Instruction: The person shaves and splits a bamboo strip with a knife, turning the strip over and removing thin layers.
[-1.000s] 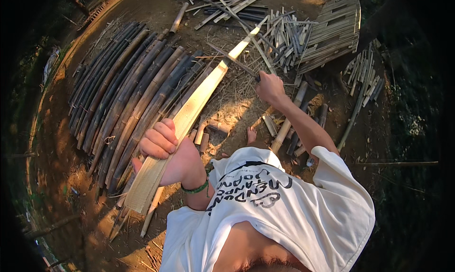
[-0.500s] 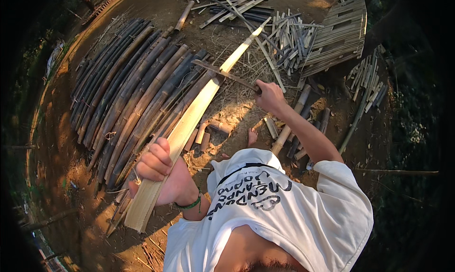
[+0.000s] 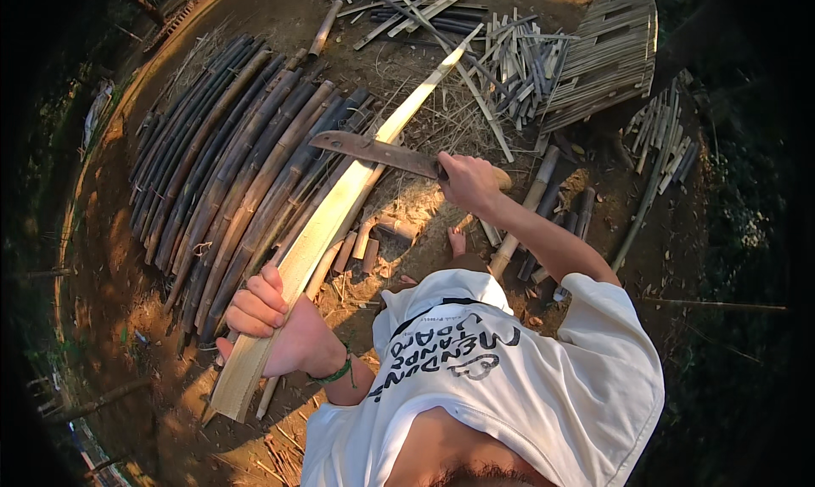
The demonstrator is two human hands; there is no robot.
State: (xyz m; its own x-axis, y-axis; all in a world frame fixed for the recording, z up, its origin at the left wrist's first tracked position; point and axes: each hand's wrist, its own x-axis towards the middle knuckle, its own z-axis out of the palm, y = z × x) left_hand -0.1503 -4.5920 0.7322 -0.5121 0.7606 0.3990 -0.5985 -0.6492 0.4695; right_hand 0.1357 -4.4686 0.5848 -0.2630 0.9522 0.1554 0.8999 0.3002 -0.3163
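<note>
A long split bamboo strip [image 3: 327,211], pale on its upper face, slants from the lower left up to the top middle. Near its lower end my left hand [image 3: 267,321] is closed around it, with a green cord on the wrist. My right hand [image 3: 471,184] grips a machete [image 3: 395,156] by its handle, whose wooden end shows past the fist. The rust-brown blade lies across the strip well above my left hand, its broad side turned up and its tip reaching past the strip's left edge. Whether the edge bites into the bamboo I cannot tell.
Dark bamboo poles [image 3: 229,156] lie side by side on the left. Short cut bamboo pieces [image 3: 371,253] rest on the dirt ahead of my foot [image 3: 458,241]. Split slats [image 3: 526,71] and a slatted bamboo panel [image 3: 603,58] are at the far right. Thicker bamboo lengths [image 3: 531,202] lie below them.
The machete has come down the strip toward me and its blade has turned, showing more of its flat side. My left hand and the strip's near end have shifted slightly left and nearer.
</note>
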